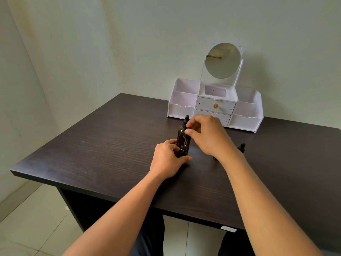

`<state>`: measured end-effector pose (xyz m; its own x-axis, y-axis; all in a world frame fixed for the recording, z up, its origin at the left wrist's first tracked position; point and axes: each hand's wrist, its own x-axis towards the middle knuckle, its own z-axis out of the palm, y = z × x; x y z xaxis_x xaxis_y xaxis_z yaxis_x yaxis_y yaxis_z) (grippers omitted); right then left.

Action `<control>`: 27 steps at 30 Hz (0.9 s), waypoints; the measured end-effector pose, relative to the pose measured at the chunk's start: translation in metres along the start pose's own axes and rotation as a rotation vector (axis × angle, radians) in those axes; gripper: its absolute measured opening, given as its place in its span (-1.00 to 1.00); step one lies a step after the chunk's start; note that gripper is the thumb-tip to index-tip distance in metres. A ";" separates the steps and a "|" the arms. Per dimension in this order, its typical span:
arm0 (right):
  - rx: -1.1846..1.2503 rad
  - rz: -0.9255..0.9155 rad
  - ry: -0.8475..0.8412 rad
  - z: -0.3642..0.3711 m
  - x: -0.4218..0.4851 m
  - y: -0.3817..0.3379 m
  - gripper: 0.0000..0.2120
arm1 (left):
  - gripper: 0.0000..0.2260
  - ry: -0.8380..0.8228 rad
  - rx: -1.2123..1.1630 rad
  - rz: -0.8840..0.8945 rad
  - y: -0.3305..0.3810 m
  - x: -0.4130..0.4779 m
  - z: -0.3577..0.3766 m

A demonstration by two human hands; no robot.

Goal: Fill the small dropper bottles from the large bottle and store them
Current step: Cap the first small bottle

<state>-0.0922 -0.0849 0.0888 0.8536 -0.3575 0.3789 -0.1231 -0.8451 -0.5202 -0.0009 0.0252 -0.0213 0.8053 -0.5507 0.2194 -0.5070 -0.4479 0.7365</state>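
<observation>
Near the middle of the frame your left hand [168, 159] is wrapped around a small dropper bottle [183, 152] that stands on the dark wood-grain table [103, 145], its neck open at the top. Your right hand [206, 134] pinches a glass dropper [186, 140] between thumb and fingertips and holds it upright, tip pointing down just over the small bottle's mouth; whether the tip has entered the neck cannot be told. Directly behind the small bottle, touching or nearly touching it, stands the large amber bottle [181, 133] with its black dropper cap [186, 120] on top. To the right of centre, past your right wrist, another small dropper bottle [241, 147] stands on the table with its cap on, and a dark object [215, 157] peeks out from under your right forearm, too hidden to identify. In the upper right of the frame, at the back of the table, sits a white cosmetic organizer [214, 108] with open side compartments, two central drawers and a round mirror [222, 60].
</observation>
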 end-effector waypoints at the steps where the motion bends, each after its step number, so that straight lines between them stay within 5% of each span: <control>1: -0.010 -0.001 -0.022 0.002 0.000 0.000 -0.89 | -0.62 0.000 -0.005 0.000 0.000 0.000 0.001; 8: -0.095 0.025 -0.186 0.015 -0.005 0.006 -0.88 | -0.67 -0.002 -0.010 0.014 -0.003 0.000 0.003; 16: -0.153 0.086 -0.104 0.031 -0.007 0.014 -0.68 | -0.72 0.020 -0.070 0.063 -0.002 -0.001 0.002; 21: -0.004 0.075 0.006 0.023 -0.007 0.014 -0.85 | -0.71 0.005 -0.026 0.028 -0.001 0.001 0.001; 27: 0.046 0.112 -0.165 0.019 -0.006 0.014 -0.91 | -0.71 0.002 -0.037 0.046 -0.005 0.002 0.003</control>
<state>-0.0891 -0.0869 0.0649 0.9079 -0.3749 0.1878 -0.2018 -0.7833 -0.5880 0.0024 0.0240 -0.0261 0.7821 -0.5687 0.2548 -0.5316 -0.3955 0.7490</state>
